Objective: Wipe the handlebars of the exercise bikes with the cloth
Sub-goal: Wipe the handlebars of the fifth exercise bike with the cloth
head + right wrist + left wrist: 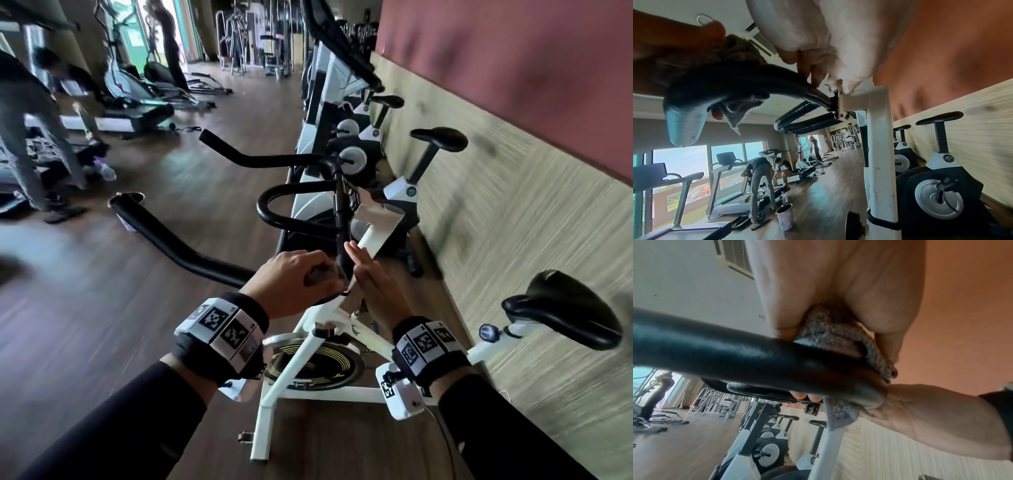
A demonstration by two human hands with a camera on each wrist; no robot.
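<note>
The near white exercise bike (370, 240) carries a black handlebar (178, 246) whose left arm runs toward me. My left hand (294, 281) grips a grey cloth (322, 274) wrapped over this bar close to the centre stem. In the left wrist view the cloth (830, 335) is bunched between my fingers and the bar (735, 353). My right hand (370, 274) stands beside the stem with straight fingers and holds nothing. In the right wrist view its fingertips (818, 78) touch the bar's mounting bracket (842, 104), and the cloth (735, 53) shows under my left hand (674, 40).
More exercise bikes (394, 192) stand in a row along the right wall (513, 205). The near bike's saddle (565, 308) is at the right. Treadmills (130, 113) and people (27, 137) are at the left. A spray bottle (106, 171) and a bucket (785, 217) stand on the wooden floor.
</note>
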